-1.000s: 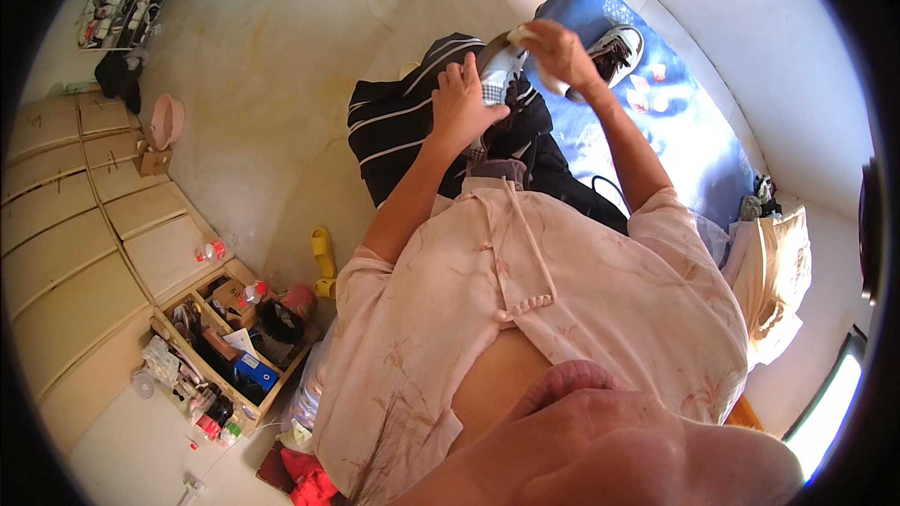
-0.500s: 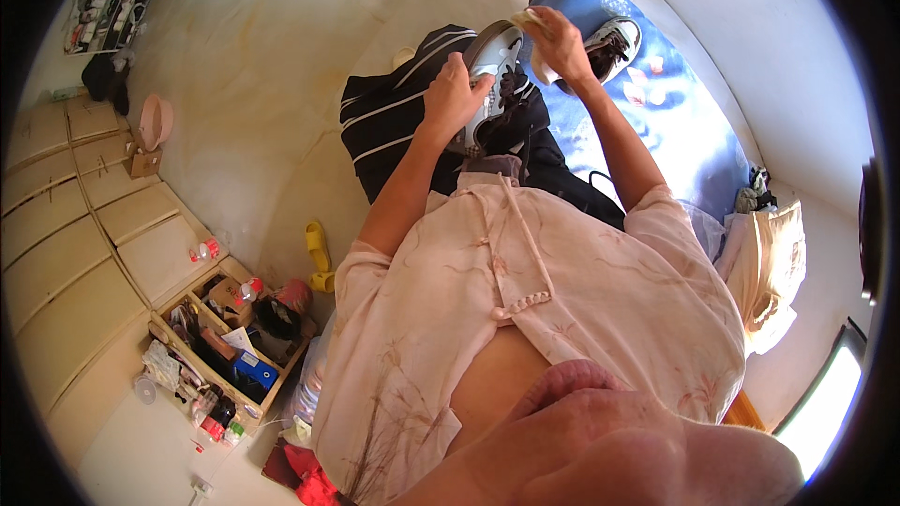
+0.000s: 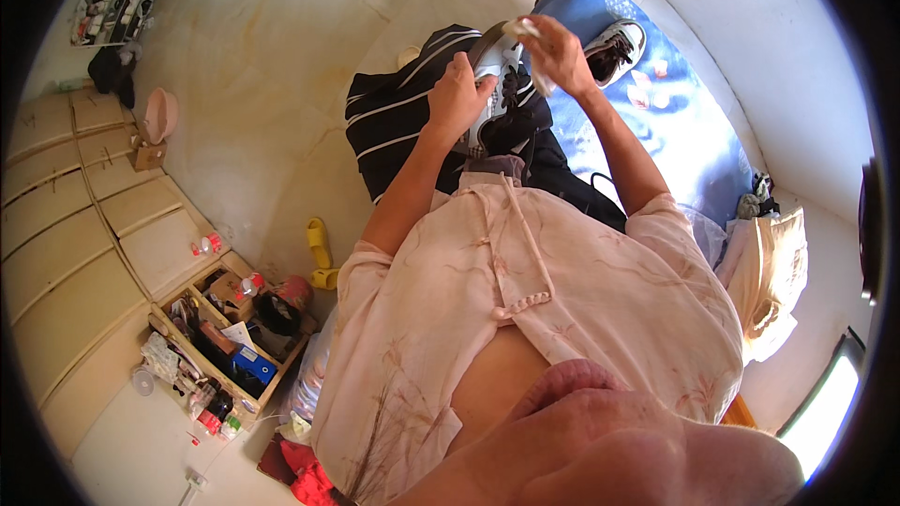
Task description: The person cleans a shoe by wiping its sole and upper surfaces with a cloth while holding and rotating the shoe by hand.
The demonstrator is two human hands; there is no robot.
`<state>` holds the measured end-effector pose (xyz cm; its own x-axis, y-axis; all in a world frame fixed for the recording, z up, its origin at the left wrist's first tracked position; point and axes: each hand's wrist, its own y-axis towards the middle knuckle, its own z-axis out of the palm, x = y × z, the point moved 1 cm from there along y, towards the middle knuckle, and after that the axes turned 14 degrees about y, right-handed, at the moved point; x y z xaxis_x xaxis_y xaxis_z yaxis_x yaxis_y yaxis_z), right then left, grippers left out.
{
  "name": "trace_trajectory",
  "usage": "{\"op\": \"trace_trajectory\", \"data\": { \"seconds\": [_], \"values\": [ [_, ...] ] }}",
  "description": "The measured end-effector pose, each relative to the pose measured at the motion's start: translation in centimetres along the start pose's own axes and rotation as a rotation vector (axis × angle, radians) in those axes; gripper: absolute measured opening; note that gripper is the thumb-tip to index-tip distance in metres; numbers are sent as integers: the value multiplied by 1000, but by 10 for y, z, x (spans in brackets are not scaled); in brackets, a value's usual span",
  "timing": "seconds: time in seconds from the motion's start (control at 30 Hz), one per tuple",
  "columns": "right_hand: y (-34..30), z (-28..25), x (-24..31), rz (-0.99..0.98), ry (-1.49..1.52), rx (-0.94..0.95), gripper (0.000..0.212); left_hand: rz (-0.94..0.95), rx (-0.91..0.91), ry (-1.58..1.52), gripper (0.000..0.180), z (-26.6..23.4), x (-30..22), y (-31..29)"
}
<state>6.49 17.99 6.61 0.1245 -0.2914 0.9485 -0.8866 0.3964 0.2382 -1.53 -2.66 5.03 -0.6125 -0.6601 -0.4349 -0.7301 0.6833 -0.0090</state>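
My left hand [image 3: 457, 96] is closed on the side of a grey-white sneaker [image 3: 487, 64] with dark laces, held over my lap with its toe pointing away from me. A whitish cloth [image 3: 544, 81] is pinched in my right hand [image 3: 560, 54]. One end of the cloth lies against the sneaker's toe, and another hangs below my fingers. The toe's tip is partly hidden by the cloth and hand. A matching sneaker [image 3: 616, 52] rests on the blue bedding just right of my right hand.
Blue patterned bedding [image 3: 689, 122] runs along the wall on my right. Black striped fabric [image 3: 398, 98] covers my lap. Yellow slippers [image 3: 319, 242] lie on the floor to the left, near an open wooden drawer [image 3: 178, 342] full of small things. A pink basin [image 3: 161, 115] stands farther off.
My right hand has shifted slightly left and nearer, bringing the cloth over the sneaker's toe. My left hand keeps its hold on the sneaker. The whole view has shifted a little.
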Motion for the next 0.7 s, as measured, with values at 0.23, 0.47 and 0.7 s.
{"op": "trace_trajectory", "data": {
  "seconds": [0.23,0.47,0.7],
  "values": [
    [-21,27,8,-150,-79,270,34,-60,69,2,52,0,5,1],
    [21,-5,-18,76,-129,-56,36,-15,-36,13,49,-3,-8,-7],
    [-1,34,-9,-283,-244,170,26,-56,13,36,57,4,-9,-11]
  ]
}}
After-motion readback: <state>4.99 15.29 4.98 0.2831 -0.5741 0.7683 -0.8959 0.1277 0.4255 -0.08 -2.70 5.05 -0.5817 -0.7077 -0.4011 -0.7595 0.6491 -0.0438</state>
